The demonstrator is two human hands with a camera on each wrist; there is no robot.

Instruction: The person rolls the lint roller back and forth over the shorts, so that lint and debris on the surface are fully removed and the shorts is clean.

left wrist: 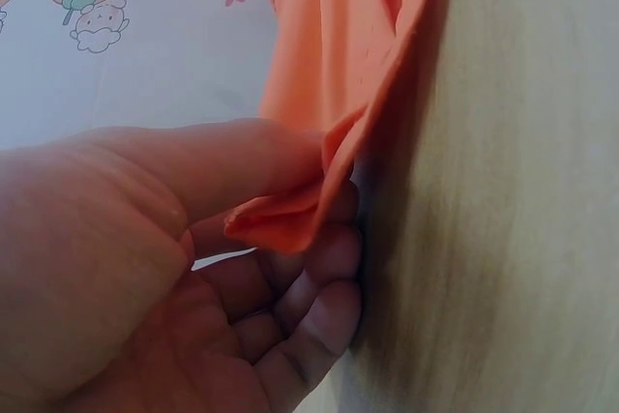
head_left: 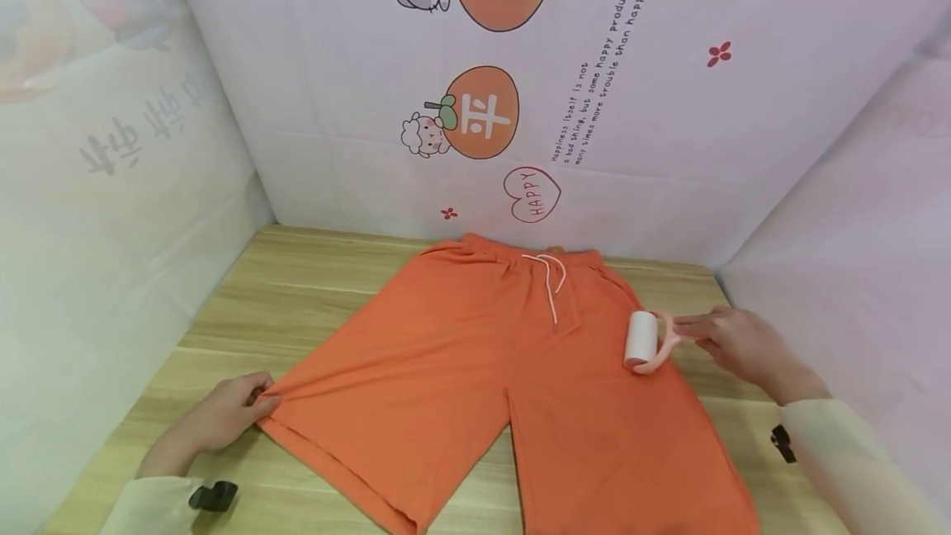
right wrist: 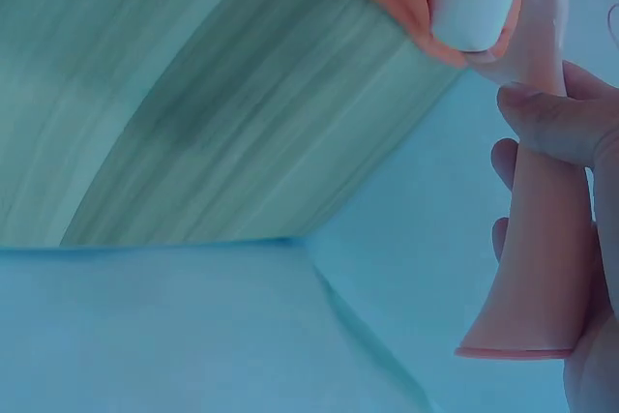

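Observation:
Orange drawstring shorts [head_left: 446,337] lie spread on the wooden table, waistband toward the back wall and legs toward me. My left hand [head_left: 226,415] pinches the outer corner of the left leg's hem; in the left wrist view the thumb [left wrist: 242,157] presses the folded orange cloth against the curled fingers. My right hand [head_left: 746,349] grips the pink handle [right wrist: 542,249] of a lint roller [head_left: 641,338]. Its white cylinder sits over the right side of the shorts, below the waistband. A white drawstring [head_left: 551,287] trails down from the waist.
The wooden tabletop [head_left: 297,287] shows around the shorts. White printed cloth walls [head_left: 357,147] with cartoon fruit and lettering enclose the back and both sides. Dark clips [head_left: 213,496] sit by both pale sleeves.

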